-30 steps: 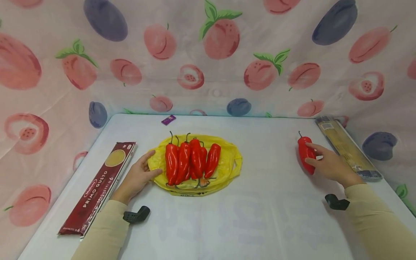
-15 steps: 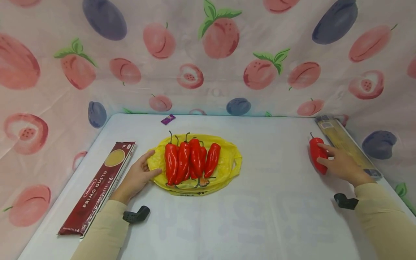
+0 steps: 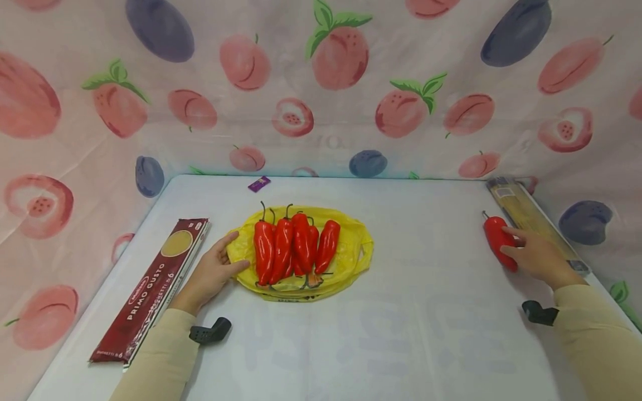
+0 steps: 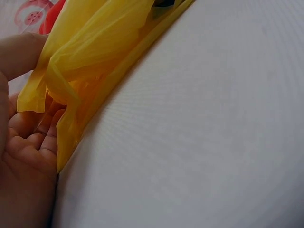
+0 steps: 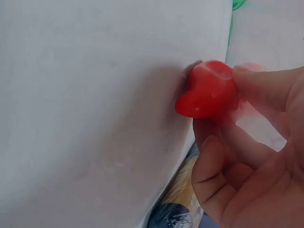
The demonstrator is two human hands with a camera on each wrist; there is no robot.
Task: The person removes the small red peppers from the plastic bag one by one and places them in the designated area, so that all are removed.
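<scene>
In the head view my right hand [image 3: 539, 257] pinches a long red pepper [image 3: 498, 240], its dark stem pointing away from me. The right wrist view shows the pepper's rounded tip [image 5: 209, 90] between thumb and fingers, over the white tabletop. My left hand [image 3: 213, 273] grips the left edge of a yellow plastic bag [image 3: 358, 242] lying flat. In the left wrist view the thumb is over the bag's crumpled edge [image 4: 71, 90] and the fingers curl beneath it. Several red peppers [image 3: 283, 250] lie side by side on the bag, stems mostly away from me.
A dark red spaghetti packet [image 3: 155, 284] lies left of my left forearm. At the right table edge, partly behind my right hand, is a clear pasta packet [image 3: 526, 214]. A small purple packet [image 3: 259, 184] lies near the back edge, before the fruit-print curtain [image 3: 336, 122].
My right hand has moved to the right with the red pepper, closer to the clear pasta packet. The left hand has stayed at the bag's edge.
</scene>
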